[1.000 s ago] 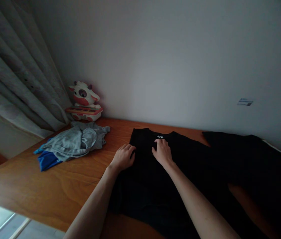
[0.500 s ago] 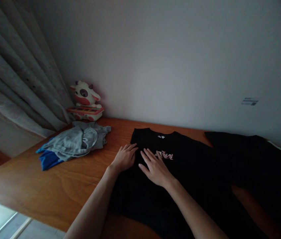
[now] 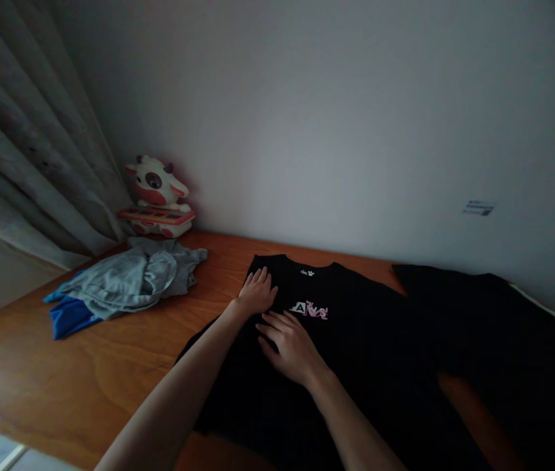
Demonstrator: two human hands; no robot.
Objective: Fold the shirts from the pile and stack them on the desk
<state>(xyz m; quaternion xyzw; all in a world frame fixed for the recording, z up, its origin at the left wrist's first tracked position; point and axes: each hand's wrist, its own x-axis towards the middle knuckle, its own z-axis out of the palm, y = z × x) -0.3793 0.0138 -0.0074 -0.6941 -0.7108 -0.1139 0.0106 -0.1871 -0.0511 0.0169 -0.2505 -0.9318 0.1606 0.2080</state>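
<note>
A black shirt point(image 3: 356, 340) with a pink and white print on its chest lies spread on the wooden table point(image 3: 110, 373). My left hand point(image 3: 258, 292) rests flat on the shirt near its upper left shoulder, fingers extended. Below the print, my right hand point(image 3: 290, 343) lies on the cloth with its fingers spread. Neither hand grips anything.
More black cloth point(image 3: 518, 340) lies at the right. Grey clothes point(image 3: 125, 278) and a blue garment point(image 3: 72, 316) are heaped at the left, in front of a cow toy point(image 3: 160, 196). A curtain point(image 3: 22, 144) hangs at the far left, and a wall stands behind.
My left hand has moved up onto the shirt's shoulder area, and my right hand has slid slightly down, uncovering more of the print. The shirt's left sleeve now extends out past my left forearm.
</note>
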